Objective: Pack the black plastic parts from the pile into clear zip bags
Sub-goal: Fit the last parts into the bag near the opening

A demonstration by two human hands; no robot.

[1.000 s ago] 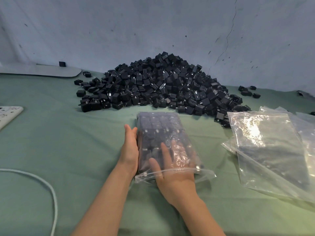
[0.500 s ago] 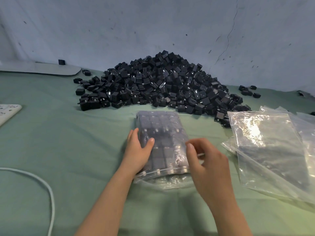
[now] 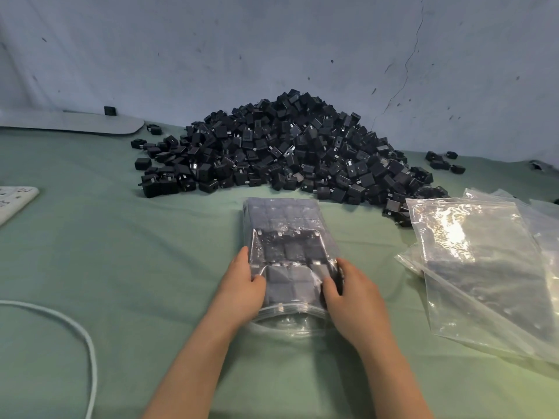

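Both hands are gripping a clear zip bag filled with black plastic parts (image 3: 289, 255), lying on the green cloth-covered table (image 3: 121, 252): left hand (image 3: 242, 285) clasping one edge, right hand (image 3: 351, 294) the other, before the black pile (image 3: 284, 152).

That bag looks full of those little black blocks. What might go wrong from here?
The mouth of the filled zip bag, facing the person, looks unsealed; lifting it could let the packed black parts slide out.
The left hand and right hand grip only its near end, so the neat rows may shift.
The empty bags lie beside the right hand and could be swept aside.
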